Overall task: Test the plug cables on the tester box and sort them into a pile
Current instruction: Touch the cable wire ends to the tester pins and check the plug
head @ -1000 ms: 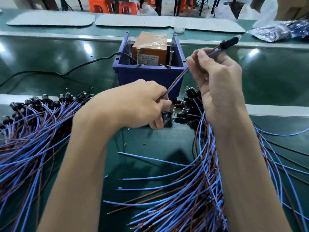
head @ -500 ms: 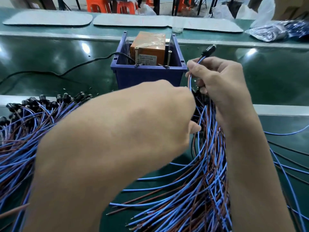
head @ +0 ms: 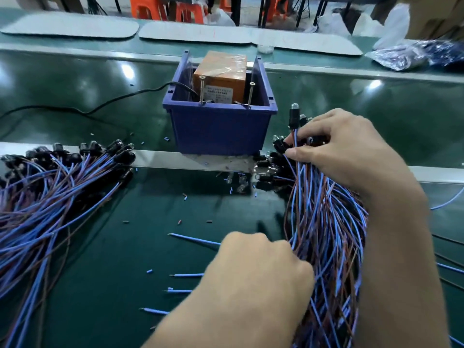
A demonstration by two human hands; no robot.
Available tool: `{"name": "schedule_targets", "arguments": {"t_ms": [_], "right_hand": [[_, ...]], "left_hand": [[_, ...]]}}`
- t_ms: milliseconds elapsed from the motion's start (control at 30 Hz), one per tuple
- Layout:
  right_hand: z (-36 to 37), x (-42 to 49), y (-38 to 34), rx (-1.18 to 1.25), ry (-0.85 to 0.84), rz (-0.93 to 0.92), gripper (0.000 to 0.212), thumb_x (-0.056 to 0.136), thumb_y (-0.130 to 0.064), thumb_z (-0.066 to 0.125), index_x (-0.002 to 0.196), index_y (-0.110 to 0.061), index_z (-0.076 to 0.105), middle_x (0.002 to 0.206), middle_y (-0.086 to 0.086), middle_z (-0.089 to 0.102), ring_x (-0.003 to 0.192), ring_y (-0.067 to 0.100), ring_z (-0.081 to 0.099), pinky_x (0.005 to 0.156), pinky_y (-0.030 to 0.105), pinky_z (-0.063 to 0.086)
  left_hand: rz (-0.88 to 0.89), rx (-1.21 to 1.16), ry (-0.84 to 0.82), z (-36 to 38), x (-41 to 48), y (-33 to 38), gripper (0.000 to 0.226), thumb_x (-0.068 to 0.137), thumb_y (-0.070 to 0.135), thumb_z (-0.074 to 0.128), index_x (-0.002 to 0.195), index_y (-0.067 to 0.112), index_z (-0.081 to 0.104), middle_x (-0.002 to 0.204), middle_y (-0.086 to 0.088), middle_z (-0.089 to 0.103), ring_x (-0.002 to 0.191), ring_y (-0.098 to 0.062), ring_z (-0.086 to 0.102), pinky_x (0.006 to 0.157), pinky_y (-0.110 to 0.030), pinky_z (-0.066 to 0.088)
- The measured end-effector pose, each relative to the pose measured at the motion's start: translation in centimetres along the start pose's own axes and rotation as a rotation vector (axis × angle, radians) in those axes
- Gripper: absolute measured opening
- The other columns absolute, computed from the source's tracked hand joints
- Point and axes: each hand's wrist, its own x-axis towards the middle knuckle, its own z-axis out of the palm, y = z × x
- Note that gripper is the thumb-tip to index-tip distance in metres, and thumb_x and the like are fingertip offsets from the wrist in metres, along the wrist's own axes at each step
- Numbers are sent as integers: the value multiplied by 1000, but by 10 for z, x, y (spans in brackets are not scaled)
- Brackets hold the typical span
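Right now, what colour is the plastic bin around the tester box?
The bin is dark blue; the head view shows its front wall plainly.

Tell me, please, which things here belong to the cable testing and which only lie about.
Job: orange tester box in blue plastic bin; right bundle of blue-and-brown plug cables; left pile of such cables; one black-plugged cable pinched by right hand; left hand at bundle.
Lying about: grey flat mats; orange plastic stools; clear plastic bags; small insulation scraps.
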Motion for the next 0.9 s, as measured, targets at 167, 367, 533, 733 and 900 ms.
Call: {"name": "schedule_targets", "arguments": {"t_ms": [167, 367, 533, 733, 900], "right_hand": [[0, 2, 6, -105, -175, -13, 27, 81, -30, 75, 88, -53, 63, 146, -6, 37, 138, 21, 26, 116, 43, 21], [1, 1, 21, -58, -271, -111, 38, 79, -22, 77, 93, -52, 59, 156, -12, 24, 141, 6, 10, 110, 23, 9], [11, 9, 32, -100, -178, -87, 47, 76, -16, 79, 119, -30, 65, 153, -9, 26, 136, 11, 15, 108, 21, 12], [28, 13, 37, -122, -52, -20, 64, 74, -13, 81, 133, -19, 56, 154, -4, 18, 136, 18, 13, 111, 25, 12], [53, 16, 33, -243, 35, 14, 94, 78, -3, 73, 150, -35, 22, 157, -3, 0, 137, 24, 5, 111, 38, 18]], "left_hand": [[80, -11, 89, 19, 4, 19, 50, 96, 3, 38, 144, -6, 29, 121, -27, 55, 102, -40, 59, 50, -25, 15], [101, 142, 226, 39, 2, 29, 51, 84, -3, 47, 132, -20, 39, 96, -36, 64, 71, -39, 65, 51, -25, 10], [60, 154, 254, 70, 5, 41, 44, 74, -2, 44, 112, -12, 63, 64, -19, 67, 43, -17, 55, 58, -31, 27], [-110, 233, 556, 98, 4, 49, 66, 77, -8, 26, 99, 29, 76, 40, 4, 49, 34, -9, 41, 53, -15, 42], [-43, 186, 605, 101, 7, 45, 51, 69, 11, 40, 105, 23, 74, 45, 4, 52, 39, -11, 45, 55, -20, 46]]}}
